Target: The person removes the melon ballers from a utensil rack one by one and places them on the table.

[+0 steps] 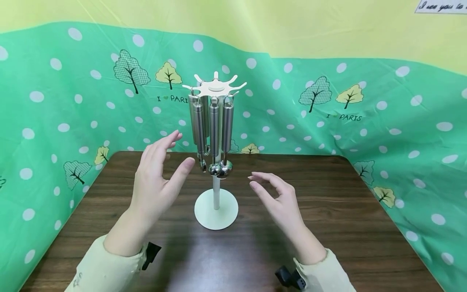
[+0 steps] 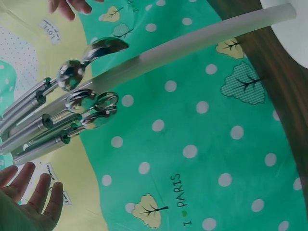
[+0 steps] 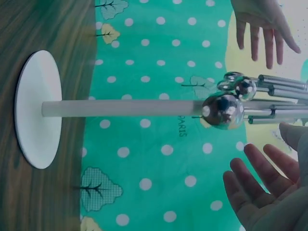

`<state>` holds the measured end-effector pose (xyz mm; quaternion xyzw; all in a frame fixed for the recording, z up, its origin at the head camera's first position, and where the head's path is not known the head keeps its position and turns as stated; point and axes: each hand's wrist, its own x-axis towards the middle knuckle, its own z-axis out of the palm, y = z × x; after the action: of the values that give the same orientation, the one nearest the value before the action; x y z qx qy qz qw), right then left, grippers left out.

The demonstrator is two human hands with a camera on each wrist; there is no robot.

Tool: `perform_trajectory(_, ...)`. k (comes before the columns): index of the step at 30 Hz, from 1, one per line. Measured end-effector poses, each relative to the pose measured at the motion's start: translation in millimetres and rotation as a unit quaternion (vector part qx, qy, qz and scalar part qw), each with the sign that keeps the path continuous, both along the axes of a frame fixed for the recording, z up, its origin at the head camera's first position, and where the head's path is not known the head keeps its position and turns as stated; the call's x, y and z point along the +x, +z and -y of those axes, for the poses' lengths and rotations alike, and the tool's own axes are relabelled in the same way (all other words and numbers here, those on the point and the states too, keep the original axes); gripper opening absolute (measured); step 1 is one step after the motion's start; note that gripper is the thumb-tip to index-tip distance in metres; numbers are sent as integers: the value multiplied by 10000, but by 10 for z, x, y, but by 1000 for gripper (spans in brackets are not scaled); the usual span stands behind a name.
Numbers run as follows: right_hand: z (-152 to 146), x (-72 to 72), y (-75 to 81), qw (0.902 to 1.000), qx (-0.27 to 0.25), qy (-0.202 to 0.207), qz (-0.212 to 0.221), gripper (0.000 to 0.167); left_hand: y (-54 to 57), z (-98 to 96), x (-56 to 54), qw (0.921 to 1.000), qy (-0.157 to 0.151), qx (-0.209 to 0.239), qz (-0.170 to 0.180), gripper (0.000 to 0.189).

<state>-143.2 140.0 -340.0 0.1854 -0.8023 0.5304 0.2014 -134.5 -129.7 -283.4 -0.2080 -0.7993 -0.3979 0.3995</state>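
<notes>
Two bare hands stand one on each side of a white stand (image 1: 217, 196) with a flat round base, a slim pole and a star-like top of radiating hooks. The left hand (image 1: 155, 177) is unfolded, its fingers long and slightly bent and its thumb spread well away, with the thumb tip near the utensils; it grips nothing. The right hand (image 1: 276, 199) is looser, its fingers softly bent and its thumb apart from them, likewise gripping nothing, just beside the stand. At least five silver metal utensils with cylindrical grey handles (image 1: 214, 125) hang from the top, heads downward; they overlap, so I cannot tell the exact number. One stand rests upright on one dark brown wood-grain table (image 1: 365, 227), between the hands. Two pale sleeves (image 1: 109, 263) cover the forearms, and one green cloth backdrop with white dots (image 1: 278, 121) hangs behind, carrying two "PARIS" prints.
</notes>
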Motion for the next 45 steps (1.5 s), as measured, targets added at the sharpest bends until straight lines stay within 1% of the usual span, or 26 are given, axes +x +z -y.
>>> perform_trajectory(4,54,-5,74,9999,36,128,70,20,110,-35,-8,9999,-121,88,-5,54)
perform_trajectory(8,99,2,151,9992,23,306,261,18,207,-50,-21,9996,-226,157,-46,51)
perform_trajectory(12,128,7,226,9977,101,419,527,18,300,-44,-40,9995,-268,115,-88,53)
perform_trajectory(15,145,2,266,9966,195,449,660,17,364,-40,-71,9995,-267,36,-178,60)
perform_trajectory(18,161,-10,299,9959,186,492,732,17,432,-35,-113,9993,-272,100,-251,56)
perform_trajectory(20,176,-25,317,9955,120,538,771,17,487,-26,-142,9993,-237,166,-242,51)
perform_trajectory(23,202,-66,335,9944,-113,578,878,18,564,-27,-188,9991,-245,338,-110,42)
perform_trajectory(27,249,-132,357,9918,-469,509,1070,20,650,-52,-277,9986,-273,451,-60,39)
perform_trajectory(31,308,-217,375,9905,-725,478,1065,21,728,-74,-380,9978,-292,594,-67,38)
perform_trajectory(33,339,-259,379,9903,-807,486,1017,22,765,-82,-426,9968,-368,705,56,39)
perform_trajectory(36,391,-309,380,9891,-939,550,992,25,811,-101,-488,9936,-560,907,379,41)
perform_trajectory(39,445,-351,367,9885,-989,599,978,28,848,-127,-539,9874,-803,1095,811,42)
perform_trajectory(41,481,-378,350,9886,-980,629,957,30,869,-144,-567,9828,-952,1212,1016,42)
perform_trajectory(43,514,-396,338,9888,-964,651,934,31,890,-159,-587,9778,-1130,1325,1163,42)
perform_trajectory(45,547,-409,328,9884,-993,678,933,31,903,-167,-602,9737,-1290,1425,1224,42)
